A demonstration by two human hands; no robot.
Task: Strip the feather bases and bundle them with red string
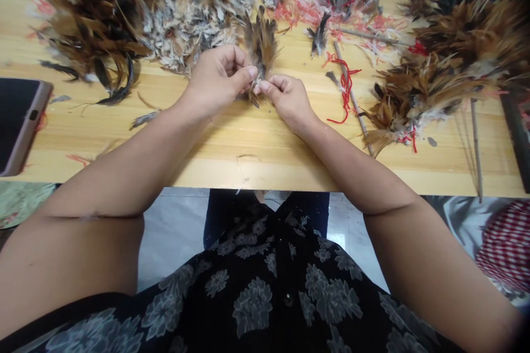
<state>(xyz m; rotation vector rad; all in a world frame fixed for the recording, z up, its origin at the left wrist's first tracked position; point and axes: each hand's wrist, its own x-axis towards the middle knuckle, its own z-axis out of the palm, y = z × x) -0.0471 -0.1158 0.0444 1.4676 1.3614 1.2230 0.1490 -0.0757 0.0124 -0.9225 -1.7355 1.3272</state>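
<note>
Between my two hands, just above the wooden table (pixel 232 149), is a small bunch of brown feathers (pixel 264 41) with its tips pointing away from me. My left hand (pixel 221 74) pinches the lower end of the bunch between thumb and fingers. From the other side, my right hand (pixel 286 98) has its thumb and fingertips closed at the base of the same bunch. Whatever finer piece lies between the right fingertips is too small to make out. Just beyond my left hand spreads a big heap of loose brown and grey feathers (pixel 182 25).
At the left edge lies a phone (pixel 19 121). Red strings (pixel 346 85) and a thin stick (pixel 351 96) are right of my hands. Farther right are feather bundles (pixel 409 94) and another stick (pixel 476 149). Pink and white shreds (pixel 302 8) lie at the back.
</note>
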